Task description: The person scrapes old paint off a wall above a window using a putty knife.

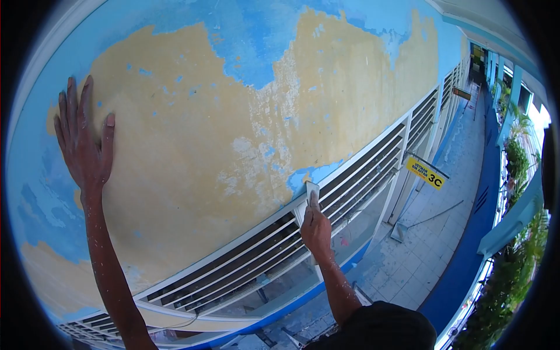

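My left hand (pixel 84 140) lies flat against the wall at the left, fingers spread, holding nothing. My right hand (pixel 317 230) is closed around a flat scraper (pixel 312 191), whose pale blade is by the lower edge of the wall, just above the window frame. Patches of blue paint (pixel 251 41) cover the upper part of the wall, with bare beige surface (pixel 175 140) below them. A small blue patch (pixel 326 172) remains beside the blade. Whitish specks dot both forearms.
Slatted windows (pixel 262 256) run below the wall. A yellow 3C sign (pixel 427 172) juts out over a tiled corridor (pixel 408 262). A long-handled tool (pixel 399 231) lies on the floor. Plants (pixel 516 157) and a railing line the right side.
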`<state>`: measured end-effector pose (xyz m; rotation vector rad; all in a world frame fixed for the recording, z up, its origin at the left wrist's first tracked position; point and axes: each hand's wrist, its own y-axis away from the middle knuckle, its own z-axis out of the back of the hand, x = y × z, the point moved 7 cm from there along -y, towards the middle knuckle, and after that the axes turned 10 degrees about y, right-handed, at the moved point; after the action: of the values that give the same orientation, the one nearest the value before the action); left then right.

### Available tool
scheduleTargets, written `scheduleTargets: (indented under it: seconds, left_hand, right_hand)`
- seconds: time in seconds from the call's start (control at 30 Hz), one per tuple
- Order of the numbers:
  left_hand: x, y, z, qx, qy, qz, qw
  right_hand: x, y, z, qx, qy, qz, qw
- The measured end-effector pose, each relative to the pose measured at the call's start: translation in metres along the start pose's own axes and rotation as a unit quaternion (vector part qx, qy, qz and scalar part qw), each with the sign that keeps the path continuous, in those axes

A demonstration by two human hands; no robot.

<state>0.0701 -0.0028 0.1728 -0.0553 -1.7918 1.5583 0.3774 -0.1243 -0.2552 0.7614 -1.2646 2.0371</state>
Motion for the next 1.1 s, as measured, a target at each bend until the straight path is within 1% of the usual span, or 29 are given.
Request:
scheduleTargets:
  seconds: [0.03, 0.13, 0.17, 0.23, 0.27, 0.3, 0.37, 0.43, 0.53, 0.57, 0.6, 0.63, 0.67, 0.73, 0.8, 0.9, 0.93, 0.97, 1.03, 1.1]
  left_hand:
    - [-0.001, 0.000, 0.000, -0.002, -0.002, -0.002, 1.000]
    - [0.000, 0.001, -0.002, -0.004, 0.013, -0.006, 1.000]
    - [0.000, 0.002, -0.002, -0.006, 0.020, -0.001, 1.000]
    - [-0.004, 0.002, 0.002, -0.009, 0.003, -0.004, 1.000]
    - [-0.005, -0.001, 0.002, -0.015, -0.006, -0.008, 1.000]
    - [-0.005, -0.003, 0.002, -0.017, -0.006, -0.008, 1.000]
    - [-0.002, 0.001, 0.001, -0.011, -0.007, -0.010, 1.000]
    - [-0.004, 0.000, 0.001, -0.015, 0.000, -0.022, 1.000]
    - [-0.005, -0.001, 0.003, -0.019, 0.007, -0.020, 1.000]
    - [-0.005, -0.001, 0.003, -0.021, 0.010, -0.018, 1.000]
    - [-0.006, -0.001, 0.003, -0.020, 0.007, -0.013, 1.000]
    - [-0.005, -0.002, 0.003, -0.019, 0.004, -0.011, 1.000]
    - [-0.005, -0.001, 0.003, -0.015, 0.001, -0.010, 1.000]
    - [-0.006, -0.001, 0.003, -0.015, 0.006, -0.011, 1.000]
    - [-0.004, -0.001, 0.003, -0.011, 0.006, -0.009, 1.000]
    - [-0.003, 0.001, 0.005, -0.007, 0.003, 0.004, 1.000]
    - [-0.004, 0.001, 0.006, -0.008, 0.000, 0.004, 1.000]
    - [-0.004, -0.001, 0.005, -0.009, -0.002, 0.001, 1.000]
    - [0.000, 0.000, 0.002, -0.011, 0.005, 0.003, 1.000]
    - [-0.001, 0.001, 0.000, -0.007, 0.017, 0.001, 1.000]
  right_hand:
    - [-0.001, 0.003, 0.000, -0.024, -0.003, 0.019, 1.000]
    - [-0.019, -0.028, 0.013, 0.012, -0.008, -0.065, 0.998]
    - [-0.041, -0.033, 0.001, 0.035, -0.035, -0.092, 0.995]
    - [-0.027, -0.024, -0.003, 0.007, 0.005, -0.066, 0.998]
    - [-0.006, -0.013, 0.006, -0.001, -0.030, -0.054, 0.998]
    - [0.002, -0.004, 0.005, -0.041, -0.021, 0.009, 0.999]
    - [-0.011, -0.010, 0.003, -0.017, -0.010, -0.021, 1.000]
    - [-0.028, -0.043, 0.017, 0.013, -0.005, -0.084, 0.996]
    - [-0.042, -0.047, 0.014, 0.017, -0.034, -0.096, 0.995]
    - [-0.030, -0.044, 0.019, 0.008, -0.048, -0.103, 0.993]
    - [-0.022, -0.034, 0.015, 0.023, -0.024, -0.081, 0.996]
    - [-0.013, -0.025, 0.014, 0.033, -0.029, -0.068, 0.997]
    - [-0.019, -0.028, 0.011, 0.017, -0.019, -0.049, 0.999]
    - [-0.035, -0.042, 0.014, 0.020, -0.017, -0.069, 0.997]
    - [-0.031, -0.067, 0.031, 0.072, 0.001, -0.160, 0.985]
    - [-0.035, -0.057, 0.016, -0.033, -0.003, -0.050, 0.998]
    - [-0.025, -0.043, 0.014, -0.008, -0.003, -0.038, 0.999]
    - [-0.018, -0.028, 0.006, -0.030, 0.011, 0.014, 0.999]
    - [-0.009, -0.019, 0.006, -0.021, -0.011, 0.009, 1.000]
    - [-0.026, -0.039, 0.014, 0.036, 0.000, -0.089, 0.995]
